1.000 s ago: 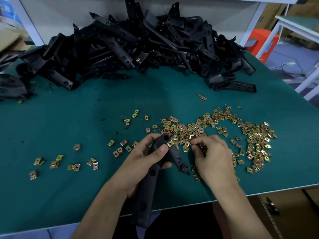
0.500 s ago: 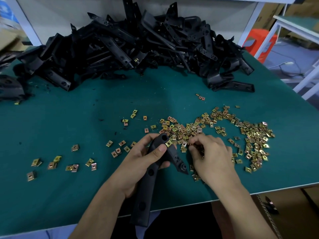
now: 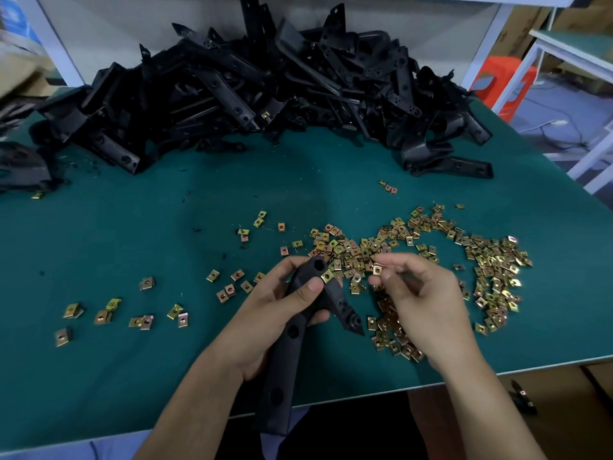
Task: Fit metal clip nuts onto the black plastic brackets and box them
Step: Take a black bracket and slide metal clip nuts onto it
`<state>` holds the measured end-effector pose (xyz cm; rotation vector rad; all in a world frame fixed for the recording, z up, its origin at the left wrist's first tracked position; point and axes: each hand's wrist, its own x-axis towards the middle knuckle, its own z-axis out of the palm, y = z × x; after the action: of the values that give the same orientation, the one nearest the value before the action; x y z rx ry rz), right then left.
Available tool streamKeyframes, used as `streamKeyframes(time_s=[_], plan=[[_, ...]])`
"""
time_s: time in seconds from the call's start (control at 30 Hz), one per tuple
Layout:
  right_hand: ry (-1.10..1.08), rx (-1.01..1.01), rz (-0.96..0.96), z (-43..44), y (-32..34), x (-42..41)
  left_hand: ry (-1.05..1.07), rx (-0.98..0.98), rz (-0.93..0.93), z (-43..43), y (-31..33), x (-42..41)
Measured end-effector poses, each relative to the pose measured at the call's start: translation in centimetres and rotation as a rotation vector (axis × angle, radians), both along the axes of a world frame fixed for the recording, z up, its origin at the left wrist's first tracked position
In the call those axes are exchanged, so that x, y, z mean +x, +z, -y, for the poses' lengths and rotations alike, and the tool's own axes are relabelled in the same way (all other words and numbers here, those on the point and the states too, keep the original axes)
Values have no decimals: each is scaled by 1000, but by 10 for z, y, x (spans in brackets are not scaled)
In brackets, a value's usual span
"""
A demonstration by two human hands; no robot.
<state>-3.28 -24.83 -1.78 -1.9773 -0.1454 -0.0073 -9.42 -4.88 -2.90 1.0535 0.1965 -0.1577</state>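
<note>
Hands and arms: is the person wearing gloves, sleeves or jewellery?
No. The left hand and right hand are bare, with no gloves, rings or watch showing. The forearms are uncovered to the picture's edge; no sleeve is in view.

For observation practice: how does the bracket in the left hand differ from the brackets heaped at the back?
The held bracket is single, gripped by the left hand over the table's near edge; the heaped brackets lie tangled on the table. The held bracket carries a clip nut; nearly all heaped brackets show none. Both are black, with round holes.
</note>
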Motion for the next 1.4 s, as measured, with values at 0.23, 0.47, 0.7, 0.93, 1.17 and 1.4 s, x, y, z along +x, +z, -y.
streamKeyframes(time_s=[0.23, 0.47, 0.7, 0.93, 1.17, 1.4], plan=[[-46, -93, 20, 1, 1, -1, 6, -7, -12, 0, -1, 0], [-37, -103, -30, 0, 2, -1, -3, -8, 10, 0, -2, 0], [17, -197, 5, 0, 4, -1, -11, -4, 15, -1, -3, 1], [92, -559, 130, -5, 7, -4, -10, -7, 28, 1, -3, 1], [106, -705, 183, -17, 2, -2, -16, -9, 34, 0, -2, 0], [12, -379, 158, -17, -1, -5, -8, -17, 20, 0, -2, 1]])
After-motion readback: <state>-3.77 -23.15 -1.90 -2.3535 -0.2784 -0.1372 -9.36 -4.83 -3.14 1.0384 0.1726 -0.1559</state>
